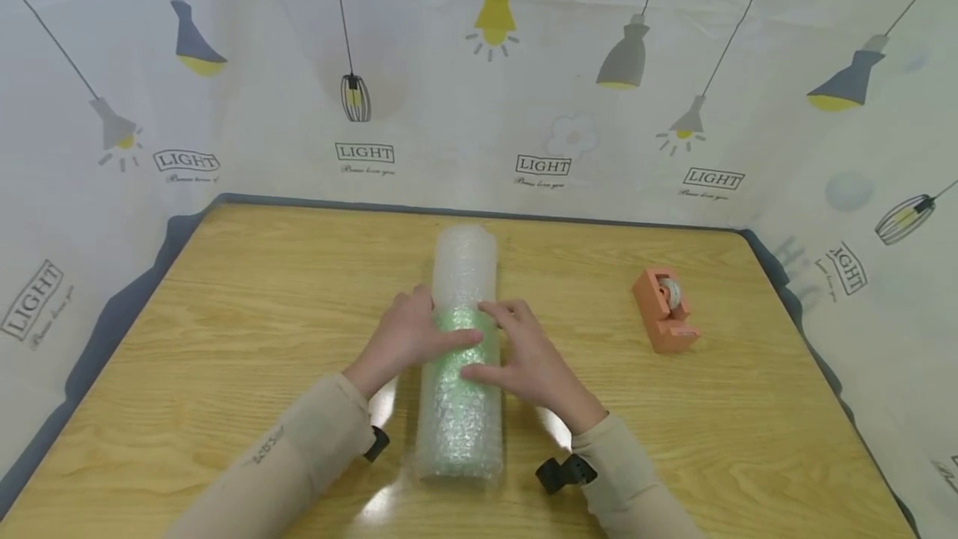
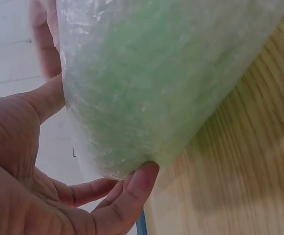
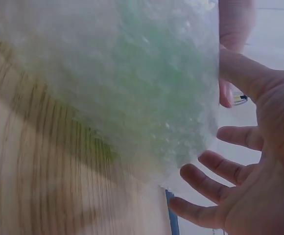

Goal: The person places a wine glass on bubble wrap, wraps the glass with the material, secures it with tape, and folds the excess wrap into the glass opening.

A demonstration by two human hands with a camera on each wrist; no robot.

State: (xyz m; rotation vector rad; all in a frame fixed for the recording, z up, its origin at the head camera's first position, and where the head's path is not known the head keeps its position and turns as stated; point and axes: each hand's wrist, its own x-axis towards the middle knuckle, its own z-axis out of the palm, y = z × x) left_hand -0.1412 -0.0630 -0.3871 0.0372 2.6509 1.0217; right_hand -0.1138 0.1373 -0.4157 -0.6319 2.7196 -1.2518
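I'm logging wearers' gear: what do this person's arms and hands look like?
The gloveless left hand and right hand emerge from long beige fabric sleeves; the left sleeve bears dark lettering. A small black device sits at each wrist.

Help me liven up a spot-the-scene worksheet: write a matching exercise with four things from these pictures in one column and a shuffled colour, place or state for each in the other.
Things
1. bubble-wrapped roll
2. tape dispenser
3. left hand
4. table

Descriptions
A. yellowish wood grain
B. touching the wrap from its left side
C. orange-pink, standing off to the right
D. lying lengthwise, green showing through its middle

Right pairs: 1-D, 2-C, 3-B, 4-A
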